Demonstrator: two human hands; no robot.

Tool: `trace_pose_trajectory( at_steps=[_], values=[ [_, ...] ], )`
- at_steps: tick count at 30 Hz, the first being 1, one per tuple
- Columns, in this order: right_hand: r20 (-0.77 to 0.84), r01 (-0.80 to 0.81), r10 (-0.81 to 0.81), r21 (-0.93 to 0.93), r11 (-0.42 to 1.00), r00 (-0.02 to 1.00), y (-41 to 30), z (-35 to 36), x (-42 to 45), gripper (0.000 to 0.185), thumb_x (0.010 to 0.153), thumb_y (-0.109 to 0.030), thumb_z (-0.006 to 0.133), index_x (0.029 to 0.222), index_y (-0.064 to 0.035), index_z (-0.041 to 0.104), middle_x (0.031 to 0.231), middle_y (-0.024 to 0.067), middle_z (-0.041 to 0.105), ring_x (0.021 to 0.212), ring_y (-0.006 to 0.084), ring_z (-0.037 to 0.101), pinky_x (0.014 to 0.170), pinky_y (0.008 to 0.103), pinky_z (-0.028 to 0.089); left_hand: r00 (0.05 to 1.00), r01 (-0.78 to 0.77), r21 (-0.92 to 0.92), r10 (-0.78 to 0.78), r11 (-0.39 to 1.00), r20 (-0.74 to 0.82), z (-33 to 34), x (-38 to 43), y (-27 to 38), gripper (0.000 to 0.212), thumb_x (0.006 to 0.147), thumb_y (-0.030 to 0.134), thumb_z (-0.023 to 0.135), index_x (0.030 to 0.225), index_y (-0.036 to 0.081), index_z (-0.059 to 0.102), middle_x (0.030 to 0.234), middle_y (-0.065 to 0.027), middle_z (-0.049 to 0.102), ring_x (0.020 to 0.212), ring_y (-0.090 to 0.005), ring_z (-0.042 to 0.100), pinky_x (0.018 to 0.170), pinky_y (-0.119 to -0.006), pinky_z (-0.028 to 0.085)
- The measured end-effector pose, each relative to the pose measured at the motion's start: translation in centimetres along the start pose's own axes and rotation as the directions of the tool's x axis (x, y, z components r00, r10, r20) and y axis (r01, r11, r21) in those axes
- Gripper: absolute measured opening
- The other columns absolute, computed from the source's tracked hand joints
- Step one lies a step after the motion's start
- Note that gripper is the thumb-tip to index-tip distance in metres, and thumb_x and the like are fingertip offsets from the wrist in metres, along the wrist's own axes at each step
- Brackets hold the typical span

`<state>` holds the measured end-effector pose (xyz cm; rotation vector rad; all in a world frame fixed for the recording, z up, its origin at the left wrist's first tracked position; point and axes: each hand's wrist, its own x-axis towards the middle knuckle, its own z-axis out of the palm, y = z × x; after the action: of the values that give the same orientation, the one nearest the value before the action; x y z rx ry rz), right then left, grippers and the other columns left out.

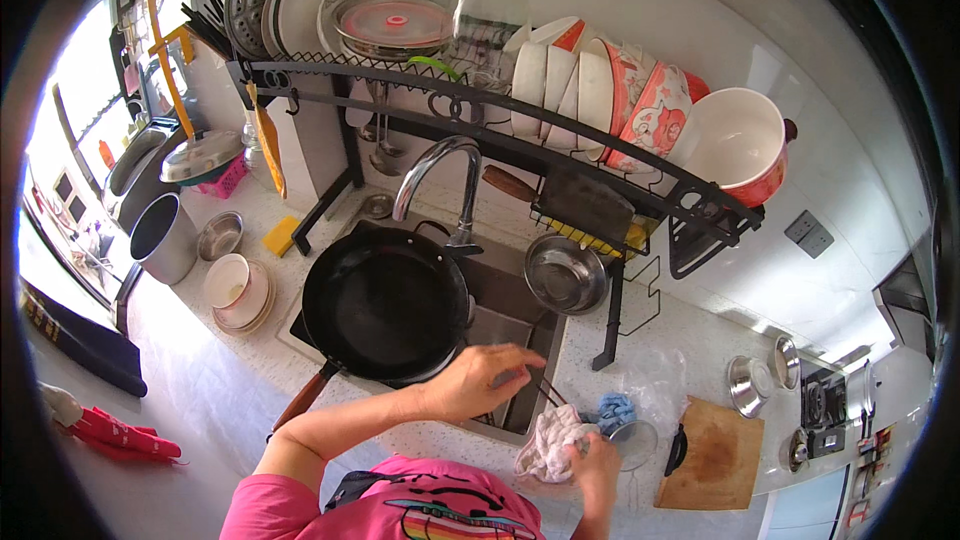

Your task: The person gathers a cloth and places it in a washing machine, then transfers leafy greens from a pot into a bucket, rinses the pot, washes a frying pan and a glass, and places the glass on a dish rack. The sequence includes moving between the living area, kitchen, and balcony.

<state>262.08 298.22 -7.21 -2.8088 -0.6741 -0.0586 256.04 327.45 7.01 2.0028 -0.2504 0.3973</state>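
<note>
My left hand (480, 382) is over the front edge of the sink (559, 345). Its fingers are curved and apart, with nothing visible in them. On the counter to the right, my right hand (598, 461) grips the edge of a crumpled white cloth (546, 446). A blue cloth (616, 411) and a small round strainer (634, 444) lie just beyond that hand. A pair of thin sticks (553, 392) shows between the sink rim and the white cloth. The large black frying pan (386, 304) rests across the sink's left part, its wooden handle (304, 397) towards me.
A chrome faucet (471, 195) arches behind the pan. Overhead runs a black dish rack (450, 109) with plates and bowls. A steel bowl (566, 274) stands behind the sink, stacked bowls (238, 292) at left. A wooden cutting board (716, 457) lies at right beside a plastic bag (652, 382).
</note>
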Motion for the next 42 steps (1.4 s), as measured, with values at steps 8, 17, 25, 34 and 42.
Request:
trace_pose_trajectory(
  at_steps=[8, 17, 25, 34, 42],
  values=[
    [0.783, -0.682, -0.051, 0.57, 0.458, 0.62, 4.0, 8.2, 2.1, 0.035, 0.089, -0.033, 0.057, 0.078, -0.0006, 0.062, 0.06, 0.0083, 0.062, 0.044, 0.0174, 0.059, 0.043, 0.0305, 0.05, 0.998, -0.054, -0.02, 0.054, 0.998, -0.034, -2.5, 1.5, 2.0, 0.01, 0.076, 0.002, 0.068, 0.086, 0.001, 0.067, 0.08, -0.0102, 0.066, 0.071, -0.0222, 0.065, 0.063, -0.029, 0.05],
    [0.736, -0.625, -0.039, 0.6, 0.499, 0.676, 3.7, 7.8, 1.5, 0.032, 0.092, -0.028, 0.055, 0.081, 0.0015, 0.061, 0.065, 0.0067, 0.061, 0.05, 0.0158, 0.061, 0.046, 0.0278, 0.052, 0.793, -0.312, 0.476, 0.501, 0.822, -0.346, -9.5, 6.5, 7.0, 0.013, 0.073, 0.003, 0.07, 0.084, 0.003, 0.064, 0.083, -0.0092, 0.064, 0.07, -0.0235, 0.061, 0.063, -0.03, 0.049],
    [0.642, -0.511, -0.094, 0.682, 0.523, 0.761, 3.9, 7.5, 0.2, 0.026, 0.091, -0.022, 0.055, 0.083, 0.002, 0.061, 0.068, 0.0079, 0.063, 0.054, 0.014, 0.063, 0.051, 0.0266, 0.053, 0.728, 0.239, 0.943, 0.6, 0.231, -0.332, -24.3, 21.0, 7.4, 0.067, 0.073, 0.035, 0.07, 0.125, 0.0, 0.047, 0.103, -0.0196, 0.059, 0.093, -0.0282, 0.059, 0.079, -0.034, 0.05],
    [0.585, -0.451, -0.066, 0.687, 0.571, 0.808, 4.7, 5.5, -1.3, 0.022, 0.091, -0.016, 0.055, 0.097, 0.0054, 0.059, 0.075, 0.0116, 0.065, 0.061, 0.0167, 0.065, 0.053, 0.0271, 0.052, 0.922, 0.22, 0.718, 0.1, 0.66, -0.375, -26.3, 24.5, 6.2, 0.115, 0.046, 0.058, 0.082, 0.135, 0.002, 0.037, 0.127, -0.0287, 0.043, 0.121, -0.0401, 0.042, 0.099, -0.043, 0.039],
    [0.602, -0.426, -0.123, 0.68, 0.596, 0.789, 4.5, 5.6, -0.6, 0.022, 0.092, -0.015, 0.053, 0.099, 0.0049, 0.06, 0.077, 0.0103, 0.066, 0.063, 0.0159, 0.065, 0.055, 0.0268, 0.052, 0.855, 0.308, 0.592, 0.056, 0.744, -0.516, -25.6, 24.3, 6.7, 0.1, 0.047, 0.048, 0.083, 0.128, 0.002, 0.046, 0.125, -0.0194, 0.052, 0.115, -0.032, 0.051, 0.096, -0.036, 0.042]
  ],
)
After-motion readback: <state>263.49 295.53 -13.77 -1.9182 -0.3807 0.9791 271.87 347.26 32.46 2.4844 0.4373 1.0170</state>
